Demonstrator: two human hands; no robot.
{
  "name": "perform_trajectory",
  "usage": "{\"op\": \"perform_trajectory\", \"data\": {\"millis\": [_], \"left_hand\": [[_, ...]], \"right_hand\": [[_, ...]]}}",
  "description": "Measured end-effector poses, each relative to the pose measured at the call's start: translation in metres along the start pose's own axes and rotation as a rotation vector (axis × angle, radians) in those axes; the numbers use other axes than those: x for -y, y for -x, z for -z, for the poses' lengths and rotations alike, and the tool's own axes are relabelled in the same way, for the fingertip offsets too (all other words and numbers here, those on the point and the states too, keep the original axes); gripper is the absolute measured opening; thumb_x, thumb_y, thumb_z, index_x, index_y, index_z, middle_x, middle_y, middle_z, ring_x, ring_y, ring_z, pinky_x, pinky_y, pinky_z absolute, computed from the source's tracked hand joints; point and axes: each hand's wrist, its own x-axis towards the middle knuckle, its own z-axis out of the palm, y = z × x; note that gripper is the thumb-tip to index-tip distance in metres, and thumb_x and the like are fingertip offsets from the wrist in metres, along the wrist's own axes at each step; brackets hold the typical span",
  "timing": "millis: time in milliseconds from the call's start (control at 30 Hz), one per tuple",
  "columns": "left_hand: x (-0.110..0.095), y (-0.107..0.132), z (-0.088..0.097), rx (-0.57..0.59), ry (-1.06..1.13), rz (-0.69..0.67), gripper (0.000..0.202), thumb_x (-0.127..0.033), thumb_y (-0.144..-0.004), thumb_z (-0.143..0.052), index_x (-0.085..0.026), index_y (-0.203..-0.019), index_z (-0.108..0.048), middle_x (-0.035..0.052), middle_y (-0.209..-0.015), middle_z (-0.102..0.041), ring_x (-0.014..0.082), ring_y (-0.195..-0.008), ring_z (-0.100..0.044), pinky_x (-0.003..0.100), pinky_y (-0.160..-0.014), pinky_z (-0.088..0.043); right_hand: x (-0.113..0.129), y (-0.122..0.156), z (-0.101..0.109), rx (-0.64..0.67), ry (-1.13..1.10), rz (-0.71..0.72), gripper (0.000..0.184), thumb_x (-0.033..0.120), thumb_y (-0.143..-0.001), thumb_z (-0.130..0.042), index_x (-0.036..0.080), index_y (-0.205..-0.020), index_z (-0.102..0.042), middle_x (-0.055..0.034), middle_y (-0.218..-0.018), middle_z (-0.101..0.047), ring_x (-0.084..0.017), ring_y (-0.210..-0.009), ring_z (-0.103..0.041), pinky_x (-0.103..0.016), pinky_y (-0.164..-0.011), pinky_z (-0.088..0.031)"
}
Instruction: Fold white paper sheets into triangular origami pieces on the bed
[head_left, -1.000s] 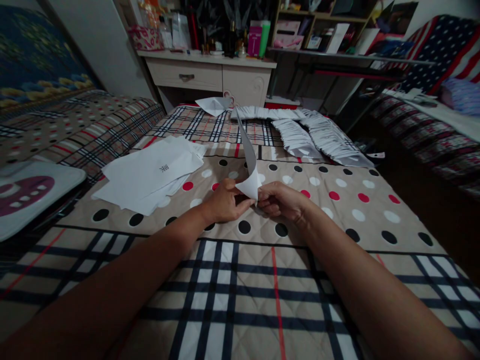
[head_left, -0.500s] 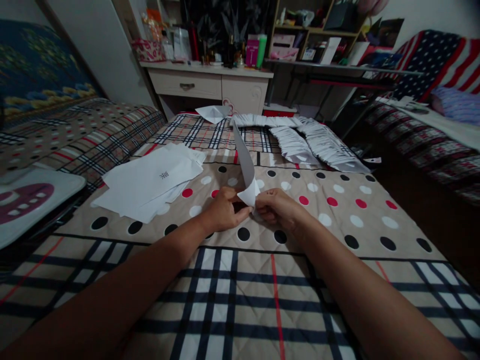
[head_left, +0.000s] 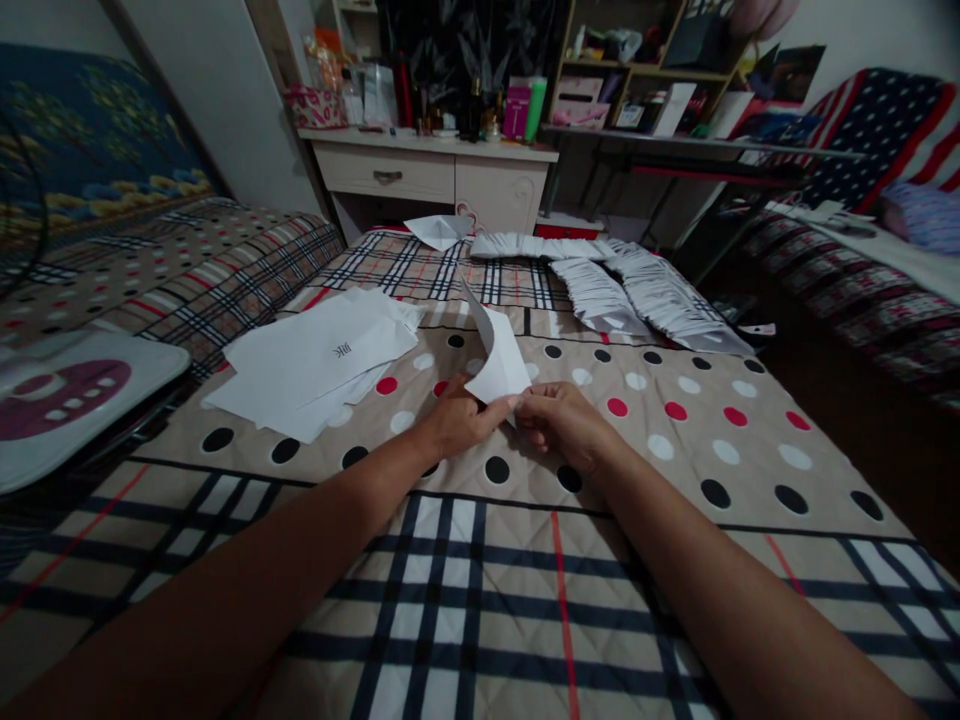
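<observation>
The light is dim, the edges stretched.

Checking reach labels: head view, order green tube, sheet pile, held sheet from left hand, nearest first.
1. Held sheet: touching the left hand.
2. Sheet pile: on the bed, left of that hand.
3. Green tube: on the desk, beyond the bed.
</observation>
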Motion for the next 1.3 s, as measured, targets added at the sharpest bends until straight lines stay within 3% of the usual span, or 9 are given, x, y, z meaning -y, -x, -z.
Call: {"op": "perform_trajectory", "data": {"millis": [167, 300, 400, 600, 733, 867, 1000, 1100, 1300], "left_hand": [[0.002, 0.0, -0.009, -0.062, -0.037, 0.103, 0.022, -0.024, -0.087, -0.048, -0.018, -0.076, -0.067, 0.0025, -0.064, -0.068, 0.0183, -0.075, -0.067, 0.027, -0.075, -0.053], [0.009, -0.004, -0.01, -0.124, -0.057, 0.137, 0.023, -0.026, -0.086, -0.049, -0.016, -0.09, -0.069, 0.0063, -0.087, -0.074, 0.0194, -0.089, -0.068, 0.028, -0.084, -0.052], [0.017, -0.006, -0.006, -0.184, -0.038, 0.223, 0.024, -0.028, -0.086, -0.047, -0.016, -0.082, -0.068, 0.0064, -0.078, -0.073, 0.0195, -0.083, -0.069, 0.026, -0.078, -0.053], [0.024, -0.006, -0.005, -0.184, 0.105, 0.304, 0.032, -0.034, -0.087, -0.05, -0.018, -0.061, -0.06, 0.0016, -0.054, -0.065, 0.015, -0.053, -0.062, 0.022, -0.053, -0.049], [0.02, -0.009, -0.005, -0.214, 0.056, 0.266, 0.013, -0.027, -0.078, -0.063, -0.016, -0.084, -0.069, 0.0034, -0.069, -0.073, 0.0178, -0.068, -0.068, 0.023, -0.063, -0.053], [0.018, -0.01, -0.004, -0.259, -0.064, 0.189, 0.028, -0.023, -0.073, -0.067, -0.017, -0.1, -0.069, 0.0075, -0.094, -0.076, 0.0207, -0.085, -0.071, 0.025, -0.075, -0.057], [0.017, -0.009, -0.003, -0.263, -0.087, 0.165, 0.034, -0.024, -0.073, -0.068, -0.016, -0.106, -0.068, 0.0078, -0.103, -0.075, 0.0218, -0.092, -0.071, 0.028, -0.084, -0.057], [0.014, -0.01, -0.002, -0.227, -0.09, 0.241, 0.034, -0.026, -0.075, -0.066, -0.017, -0.107, -0.068, 0.0073, -0.105, -0.074, 0.022, -0.095, -0.07, 0.029, -0.089, -0.056], [0.013, -0.011, -0.003, -0.172, -0.019, 0.401, 0.033, -0.028, -0.077, -0.065, -0.02, -0.108, -0.069, 0.0033, -0.11, -0.073, 0.0211, -0.107, -0.067, 0.028, -0.097, -0.052]], "right_hand": [[-0.005, -0.003, -0.004, -0.077, 0.088, 0.096, 0.023, 0.031, -0.066, -0.058, 0.02, -0.05, -0.045, 0.0061, -0.039, -0.039, -0.006, -0.034, -0.031, -0.021, -0.036, -0.018], [-0.006, 0.008, -0.012, -0.222, 0.289, 0.361, 0.014, 0.026, -0.067, -0.057, 0.02, -0.058, -0.049, 0.0042, -0.048, -0.046, -0.008, -0.044, -0.036, -0.022, -0.043, -0.025], [-0.003, 0.019, -0.017, -0.216, 0.441, 0.546, 0.011, 0.019, -0.067, -0.057, 0.019, -0.059, -0.05, 0.0037, -0.053, -0.046, -0.008, -0.051, -0.038, -0.022, -0.049, -0.029], [-0.004, 0.007, -0.001, -0.22, -0.027, 0.402, 0.007, 0.023, -0.069, -0.055, 0.02, -0.064, -0.053, 0.0027, -0.054, -0.054, -0.01, -0.046, -0.045, -0.022, -0.043, -0.032], [-0.006, -0.005, 0.011, -0.301, -0.168, 0.386, 0.009, 0.022, -0.066, -0.06, 0.018, -0.06, -0.055, -0.0014, -0.071, -0.062, -0.01, -0.056, -0.054, -0.02, -0.045, -0.037], [-0.005, -0.007, 0.016, -0.381, -0.234, 0.383, 0.012, 0.017, -0.061, -0.062, 0.017, -0.054, -0.053, -0.001, -0.066, -0.062, -0.008, -0.051, -0.05, -0.02, -0.045, -0.038], [-0.003, -0.008, 0.024, -0.358, -0.425, 0.324, 0.014, 0.015, -0.059, -0.069, 0.017, -0.06, -0.055, 0.0045, -0.051, -0.051, -0.006, -0.046, -0.045, -0.018, -0.045, -0.039], [-0.004, -0.01, 0.027, -0.344, -0.536, 0.292, 0.021, 0.014, -0.058, -0.074, 0.017, -0.071, -0.057, 0.0088, -0.047, -0.043, -0.005, -0.042, -0.042, -0.016, -0.043, -0.039], [-0.001, -0.017, 0.048, -0.497, -0.398, 0.364, 0.018, 0.016, -0.06, -0.071, 0.014, -0.077, -0.066, 0.0021, -0.058, -0.06, -0.007, -0.049, -0.053, -0.018, -0.047, -0.047]]}}
